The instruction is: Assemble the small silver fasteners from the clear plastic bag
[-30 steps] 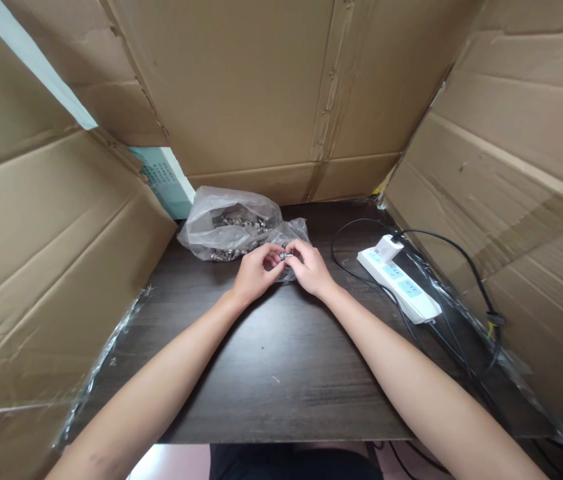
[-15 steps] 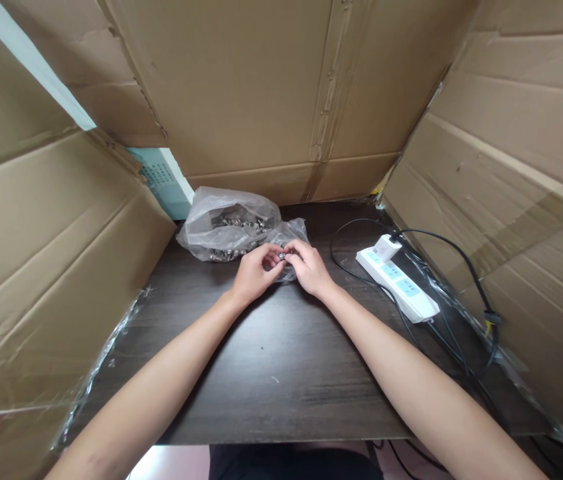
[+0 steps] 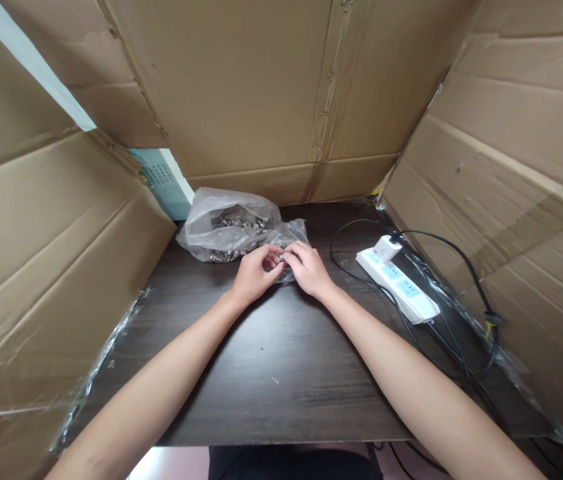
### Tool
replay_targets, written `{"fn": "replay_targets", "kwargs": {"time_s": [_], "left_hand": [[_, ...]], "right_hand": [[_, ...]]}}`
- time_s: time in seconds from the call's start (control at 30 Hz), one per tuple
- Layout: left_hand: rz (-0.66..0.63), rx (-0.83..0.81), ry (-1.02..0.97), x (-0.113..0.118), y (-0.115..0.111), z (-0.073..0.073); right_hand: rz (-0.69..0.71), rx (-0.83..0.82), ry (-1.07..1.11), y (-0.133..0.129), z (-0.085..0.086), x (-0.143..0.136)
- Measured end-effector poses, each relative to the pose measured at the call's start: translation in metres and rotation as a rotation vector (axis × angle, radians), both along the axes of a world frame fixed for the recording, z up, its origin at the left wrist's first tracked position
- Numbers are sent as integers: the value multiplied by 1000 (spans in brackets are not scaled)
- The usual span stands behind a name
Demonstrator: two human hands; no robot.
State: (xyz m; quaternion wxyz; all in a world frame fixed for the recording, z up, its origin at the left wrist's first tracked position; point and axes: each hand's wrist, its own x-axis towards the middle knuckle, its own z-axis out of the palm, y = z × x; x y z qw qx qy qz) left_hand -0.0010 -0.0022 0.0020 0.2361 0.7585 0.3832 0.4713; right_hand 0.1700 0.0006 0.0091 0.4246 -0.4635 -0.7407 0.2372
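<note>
A small metal part (image 3: 281,257) is pinched between the fingertips of both hands. My left hand (image 3: 257,271) grips it from the left, fingers curled. From the right, my right hand (image 3: 307,268) closes on the same part and hides some of it. Just behind my left hand lies a clear plastic bag (image 3: 201,230) with its mouth open, holding several small metal pieces (image 3: 246,225). A smaller clear bag (image 3: 292,230) is beside it, partly under and behind my hands; its contents are mostly hidden.
A white power strip (image 3: 401,287) with a white plug (image 3: 388,248) sits on the dark table (image 3: 261,373) at the right. Black cables (image 3: 471,267) loop around it. Cardboard walls (image 3: 261,87) enclose the back and both sides.
The fingertips of my right hand have shifted slightly left over the small metal part, covering more of it. Bags and power strip have stayed in place.
</note>
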Motion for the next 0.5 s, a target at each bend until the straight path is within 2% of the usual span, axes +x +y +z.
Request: {"fn": "replay_targets", "kwargs": {"time_s": [0.5], "left_hand": [[-6, -4, -1, 0, 0, 0]], "right_hand": [[-16, -11, -6, 0, 1, -1]]}}
